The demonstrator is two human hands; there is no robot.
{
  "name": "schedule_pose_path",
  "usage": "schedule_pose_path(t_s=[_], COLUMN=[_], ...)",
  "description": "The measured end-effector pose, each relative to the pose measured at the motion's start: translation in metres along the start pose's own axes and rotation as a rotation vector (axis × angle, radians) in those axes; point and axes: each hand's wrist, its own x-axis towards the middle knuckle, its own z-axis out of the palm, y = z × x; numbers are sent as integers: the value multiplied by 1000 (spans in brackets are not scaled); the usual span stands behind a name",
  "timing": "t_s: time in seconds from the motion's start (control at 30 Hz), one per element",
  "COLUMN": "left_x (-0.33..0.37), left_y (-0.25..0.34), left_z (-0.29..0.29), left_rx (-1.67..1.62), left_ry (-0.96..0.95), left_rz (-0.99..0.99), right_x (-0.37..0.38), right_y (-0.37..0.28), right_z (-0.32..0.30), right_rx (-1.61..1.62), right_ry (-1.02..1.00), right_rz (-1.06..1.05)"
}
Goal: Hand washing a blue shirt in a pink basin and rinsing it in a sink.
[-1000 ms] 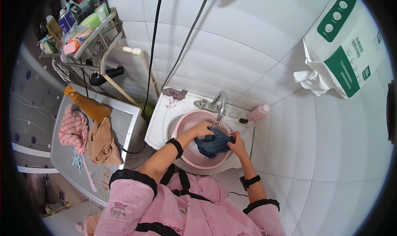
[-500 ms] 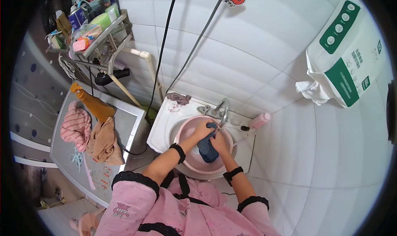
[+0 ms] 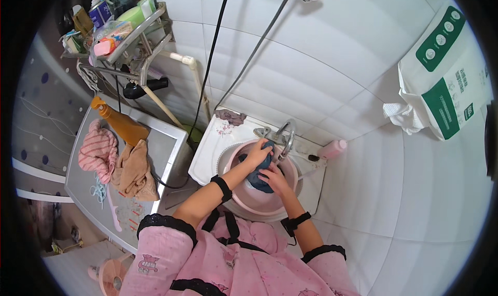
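A bunched dark blue cloth [image 3: 258,181] is between my hands over a pink basin [image 3: 236,198], which sits in the white sink. My left hand [image 3: 257,154] is closed round the upper end of the cloth, close beside the tap. Lower and to the right, my right hand [image 3: 276,180] has its fingers curled on the cloth's near part; its fingertips partly hide the fabric. The metal tap [image 3: 291,133] arches over the basin's far right rim, and its spout is next to the cloth.
A greyish-mauve rag [image 3: 231,117] and a pink bottle [image 3: 334,149] lie on the sink's back corners. At left, an orange pump bottle [image 3: 124,126], a striped pink cloth [image 3: 98,152] and a brown cloth [image 3: 136,172] rest on a grey-topped machine [image 3: 163,163]. A black cable hangs between.
My left hand has lifted slightly with the upper part of the cloth. My right hand has turned inward across the cloth, which is more bunched. The whole view has shifted a little.
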Motion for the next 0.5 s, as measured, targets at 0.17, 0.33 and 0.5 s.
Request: schedule_pose_path(t_s=[0.17, 0.33, 0.5], left_x=[10, 26, 36], left_y=[-20, -33, -38], left_z=[2, -31, -59], left_rx=[248, 507, 725], left_ry=[-173, -91, -170], left_rz=[9, 151, 194], right_x=[0, -17, -31], right_y=[16, 3, -28], right_z=[-43, -92, -99], right_rx=[-54, 146, 230], right_ry=[228, 467, 516], right_rz=[-16, -84, -176])
